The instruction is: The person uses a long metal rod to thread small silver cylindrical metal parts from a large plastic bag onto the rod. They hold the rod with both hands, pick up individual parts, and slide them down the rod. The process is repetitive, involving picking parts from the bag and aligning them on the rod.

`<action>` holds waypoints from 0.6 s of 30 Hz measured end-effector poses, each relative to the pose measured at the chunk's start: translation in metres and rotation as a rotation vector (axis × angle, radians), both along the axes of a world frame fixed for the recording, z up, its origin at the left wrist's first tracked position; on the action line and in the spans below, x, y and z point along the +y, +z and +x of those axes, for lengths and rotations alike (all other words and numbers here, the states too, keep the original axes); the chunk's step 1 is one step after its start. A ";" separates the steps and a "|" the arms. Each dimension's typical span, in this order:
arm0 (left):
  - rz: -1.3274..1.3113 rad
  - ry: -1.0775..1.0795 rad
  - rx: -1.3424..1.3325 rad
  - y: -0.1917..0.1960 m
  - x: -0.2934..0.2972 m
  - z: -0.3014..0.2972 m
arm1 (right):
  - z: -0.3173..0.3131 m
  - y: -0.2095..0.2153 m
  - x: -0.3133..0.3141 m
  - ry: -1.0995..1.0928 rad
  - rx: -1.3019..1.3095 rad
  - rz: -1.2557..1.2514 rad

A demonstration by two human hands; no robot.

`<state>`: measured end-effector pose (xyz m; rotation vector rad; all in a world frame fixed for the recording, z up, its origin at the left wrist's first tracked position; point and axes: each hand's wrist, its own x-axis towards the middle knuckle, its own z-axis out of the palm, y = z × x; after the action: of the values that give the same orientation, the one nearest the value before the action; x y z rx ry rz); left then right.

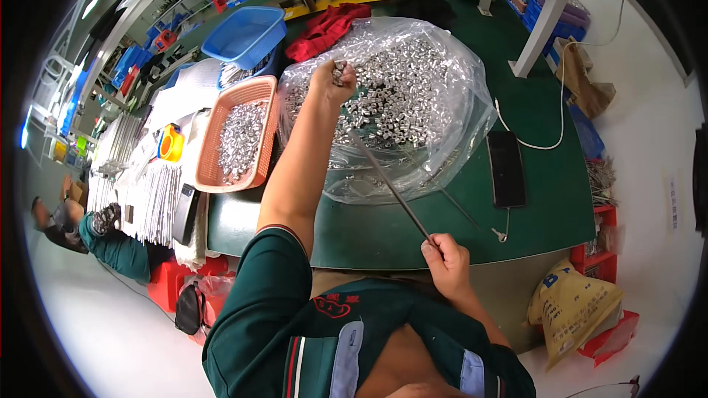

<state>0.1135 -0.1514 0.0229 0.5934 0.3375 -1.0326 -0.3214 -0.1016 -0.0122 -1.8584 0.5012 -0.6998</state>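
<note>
My left hand (332, 87) is closed around several small silvery metal pieces, some showing between the fingers. It is above the left part of a large clear plastic bag (461, 155) spread on the table. Many more small metal pieces (413, 88) lie loose on the bag. Near the table's front edge, my right hand (448, 262) grips the lower end of a long thin metal rod (391, 186). The rod slants up and left, its far tip over the bag. Another thin rod (459, 206) lies on the table at the bag's front edge.
An orange basket (209, 149) of metal pieces stands left of the bag, with a blue basket (254, 33) behind. Red cloth (324, 33) lies at the back. A black phone (506, 169) with a white cable sits right, near a metal post (549, 15). A seated person (110, 239) is at far left.
</note>
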 end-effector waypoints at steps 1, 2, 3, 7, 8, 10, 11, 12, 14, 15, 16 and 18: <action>-0.012 0.011 0.039 -0.001 0.006 -0.007 | 0.000 0.001 0.000 0.001 0.005 0.007; 0.011 -0.003 -0.001 -0.001 0.013 -0.014 | 0.002 0.002 0.000 0.002 0.008 0.014; -0.021 -0.020 0.033 0.005 0.019 -0.027 | 0.001 0.002 0.000 -0.004 0.014 0.022; -0.285 -0.288 -0.042 -0.005 0.062 -0.058 | 0.003 0.008 0.000 0.027 0.060 0.067; -0.267 -0.280 -0.054 -0.007 0.070 -0.066 | 0.004 0.008 -0.001 0.026 0.074 0.079; -0.285 -0.331 -0.145 -0.006 0.095 -0.086 | 0.005 0.008 -0.001 0.020 0.108 0.106; -0.322 -0.373 -0.139 -0.005 0.107 -0.096 | 0.006 0.008 0.000 0.022 0.094 0.130; -0.329 -0.386 -0.166 -0.005 0.117 -0.103 | 0.007 0.007 0.001 0.018 0.118 0.147; -0.344 -0.414 -0.221 -0.006 0.134 -0.114 | 0.005 0.004 0.003 0.008 0.167 0.178; -0.331 -0.384 -0.220 -0.005 0.143 -0.120 | 0.005 0.005 0.006 0.020 0.165 0.198; -0.331 -0.366 -0.241 -0.009 0.148 -0.121 | 0.003 0.008 0.009 0.031 0.178 0.221; -0.331 -0.337 -0.286 -0.017 0.155 -0.122 | 0.002 0.013 0.015 0.048 0.199 0.269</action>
<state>-0.0086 0.0037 0.0062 0.4973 -0.1909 -1.2744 -0.3196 -0.0868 0.0008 -1.6868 0.6443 -0.3950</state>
